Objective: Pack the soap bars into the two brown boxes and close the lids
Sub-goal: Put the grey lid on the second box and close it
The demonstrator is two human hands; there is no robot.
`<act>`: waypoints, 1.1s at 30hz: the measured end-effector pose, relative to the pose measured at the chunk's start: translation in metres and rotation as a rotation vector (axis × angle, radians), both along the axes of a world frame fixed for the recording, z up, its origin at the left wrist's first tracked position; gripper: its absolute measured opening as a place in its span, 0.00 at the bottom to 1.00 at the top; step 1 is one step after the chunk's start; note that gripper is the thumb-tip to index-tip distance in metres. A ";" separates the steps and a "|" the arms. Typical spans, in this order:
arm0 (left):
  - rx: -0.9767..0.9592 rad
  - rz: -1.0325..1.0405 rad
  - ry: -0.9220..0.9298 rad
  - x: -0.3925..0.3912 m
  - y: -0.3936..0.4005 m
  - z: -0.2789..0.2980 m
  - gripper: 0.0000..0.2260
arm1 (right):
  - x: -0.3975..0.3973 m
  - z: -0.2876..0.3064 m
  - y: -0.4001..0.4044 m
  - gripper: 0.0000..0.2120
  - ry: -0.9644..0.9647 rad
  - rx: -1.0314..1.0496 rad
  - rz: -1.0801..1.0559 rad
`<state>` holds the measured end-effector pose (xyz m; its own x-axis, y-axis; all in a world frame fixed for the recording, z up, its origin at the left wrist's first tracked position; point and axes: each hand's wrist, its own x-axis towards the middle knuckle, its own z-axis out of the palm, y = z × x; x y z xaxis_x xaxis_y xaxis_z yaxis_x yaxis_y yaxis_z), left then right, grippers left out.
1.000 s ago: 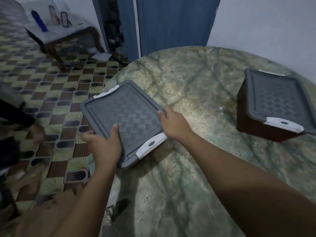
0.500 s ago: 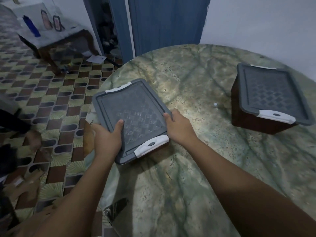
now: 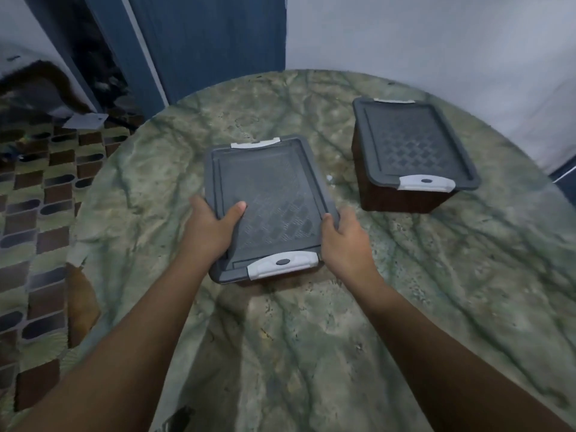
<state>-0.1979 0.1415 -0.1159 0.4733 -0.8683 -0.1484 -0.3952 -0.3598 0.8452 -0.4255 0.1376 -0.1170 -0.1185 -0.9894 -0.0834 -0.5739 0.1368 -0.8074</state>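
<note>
A big round table [image 3: 358, 322] with a green, marbled top fills most of the view. Beside it on the left is a floor [image 3: 37, 219] of brown and yellow-green patterned tiles. Behind the table stand a blue door [image 3: 218, 42] and a pale wall [image 3: 436, 42].

Two brown boxes sit on the table, and both have their grey lids on. The near box [image 3: 280, 280] is in the middle, right in front of the person. Only a thin dark strip of its brown side shows under the lid. Its near lid [image 3: 268, 201] is grey with a criss-cross pattern, and it has a white clip [image 3: 282, 263] on the close edge and another white clip [image 3: 255, 143] on the far edge.

The far box [image 3: 405, 201] stands well apart, to the right and further back. Its far lid [image 3: 414, 141] has a white latch [image 3: 426, 182] on the front edge.

The left hand [image 3: 212, 229] grips the left edge of the near box, with the thumb pressed flat on top of the lid. The right hand [image 3: 346, 241] grips the right edge, with fingers curled over the rim.

A white paper [image 3: 85, 120] lies on the floor near the door.

The soap bars cannot be seen.
</note>
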 end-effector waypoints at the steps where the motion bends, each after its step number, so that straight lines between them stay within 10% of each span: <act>1: 0.002 -0.020 -0.004 -0.002 -0.009 0.000 0.26 | -0.001 0.000 -0.003 0.12 -0.002 -0.005 -0.018; 33: -0.040 -0.199 -0.080 0.012 -0.202 -0.003 0.29 | 0.015 0.007 -0.147 0.12 0.026 0.026 -0.177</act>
